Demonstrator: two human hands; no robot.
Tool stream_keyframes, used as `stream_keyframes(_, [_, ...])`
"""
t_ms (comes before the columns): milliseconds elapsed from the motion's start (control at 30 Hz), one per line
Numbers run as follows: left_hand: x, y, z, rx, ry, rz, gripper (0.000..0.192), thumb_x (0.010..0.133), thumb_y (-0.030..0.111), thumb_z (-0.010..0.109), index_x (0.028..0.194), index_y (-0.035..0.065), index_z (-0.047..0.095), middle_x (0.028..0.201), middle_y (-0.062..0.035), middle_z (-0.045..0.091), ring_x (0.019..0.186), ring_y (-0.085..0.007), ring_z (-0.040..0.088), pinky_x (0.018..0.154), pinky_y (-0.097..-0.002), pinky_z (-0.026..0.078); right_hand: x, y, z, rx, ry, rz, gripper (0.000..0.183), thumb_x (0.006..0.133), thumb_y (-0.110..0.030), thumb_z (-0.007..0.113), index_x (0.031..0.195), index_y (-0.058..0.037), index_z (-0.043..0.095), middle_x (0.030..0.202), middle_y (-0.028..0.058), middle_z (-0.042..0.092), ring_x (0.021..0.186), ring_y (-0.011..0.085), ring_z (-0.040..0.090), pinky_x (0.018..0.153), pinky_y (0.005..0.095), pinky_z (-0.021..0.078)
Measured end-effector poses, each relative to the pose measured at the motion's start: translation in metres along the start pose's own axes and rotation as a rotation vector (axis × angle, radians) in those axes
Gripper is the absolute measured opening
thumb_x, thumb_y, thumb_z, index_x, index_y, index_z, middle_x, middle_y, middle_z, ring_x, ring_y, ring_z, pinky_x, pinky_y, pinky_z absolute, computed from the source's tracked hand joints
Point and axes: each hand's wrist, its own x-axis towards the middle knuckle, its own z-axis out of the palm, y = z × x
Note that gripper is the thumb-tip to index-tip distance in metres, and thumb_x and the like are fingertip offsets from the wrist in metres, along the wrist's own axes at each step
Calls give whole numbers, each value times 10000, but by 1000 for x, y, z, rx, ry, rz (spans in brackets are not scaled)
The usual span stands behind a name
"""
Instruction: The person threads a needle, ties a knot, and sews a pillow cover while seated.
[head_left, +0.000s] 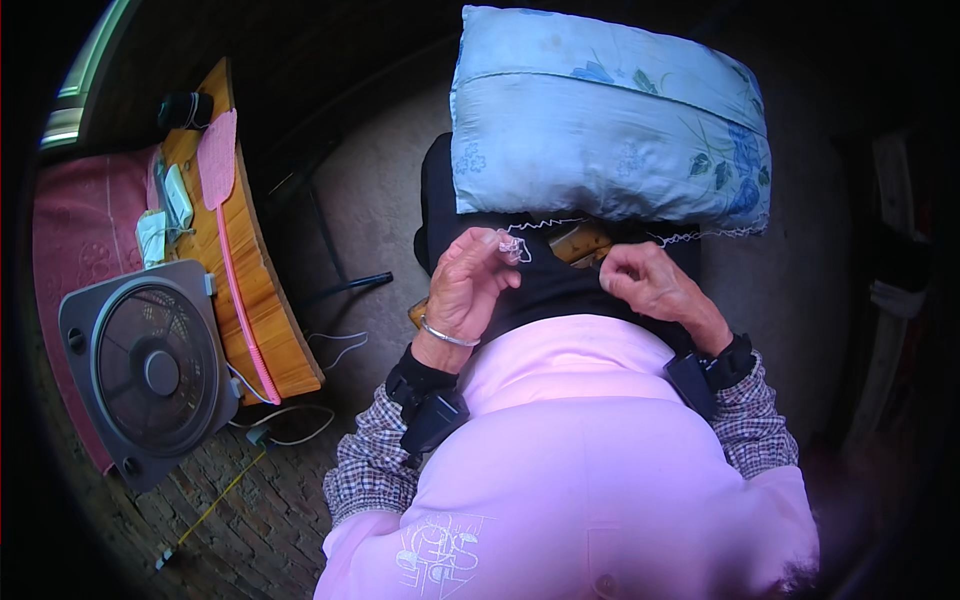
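A small looped bunch of crinkled white thread (514, 247) is pinched between the thumb and fingers of my left hand (469, 289). From there a kinked strand (551, 223) runs right along the near edge of a light-blue floral pillow (600, 142), which rests across my knees. Another stretch of the strand trails over the pillow's right front corner. My right hand (649, 281) hovers above my lap, fingers curled inward, close beside the strand; whether it grips any thread is hidden. Part of a brown wooden surface (581, 241) shows between my dark trouser legs.
At left, a wooden table (281, 330) carries a pink fly swatter (219, 169), a dark spool (185, 111) and a small white object (178, 196). A grey box fan (150, 375) stands against it. Cables hang below, above brickwork. A dark metal leg (345, 285) stands on the concrete floor.
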Motion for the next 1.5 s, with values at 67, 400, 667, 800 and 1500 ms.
stream_keyframes(67, [-1,0,3,-4,-3,-5,89,848,138,525,855,50,540,824,-56,562,762,-139,537,613,-301,467,4,-6,-5,233,107,253,192,762,-148,549,843,23,583,582,49,537,454,107,477,435,241,396])
stream_keyframes(400, [-8,4,16,132,-102,-71,109,862,139,529,845,37,493,720,-57,549,555,-97,507,545,-260,474,43,-21,18,346,15,-33,160,786,-118,541,860,18,580,534,37,491,440,89,465,420,251,387])
stream_keyframes(667, [-7,0,14,161,-131,-143,98,845,118,559,844,44,495,669,-42,530,526,-74,469,553,-252,462,29,-18,-6,546,200,49,189,849,-167,524,764,1,536,537,-4,468,426,44,429,378,191,350])
stream_keyframes(800, [-6,0,16,287,-111,-95,161,822,112,587,934,32,503,741,-30,546,579,-82,491,564,-232,455,26,-25,-4,582,177,56,195,849,-171,531,770,7,537,571,-2,480,428,44,429,373,185,346])
stream_keyframes(1500, [-8,-2,4,515,-167,-182,146,842,149,573,858,4,580,657,-36,567,538,-74,517,495,-185,433,14,-6,-23,965,340,93,141,839,-154,548,803,-19,530,592,-22,436,418,32,379,363,181,327])
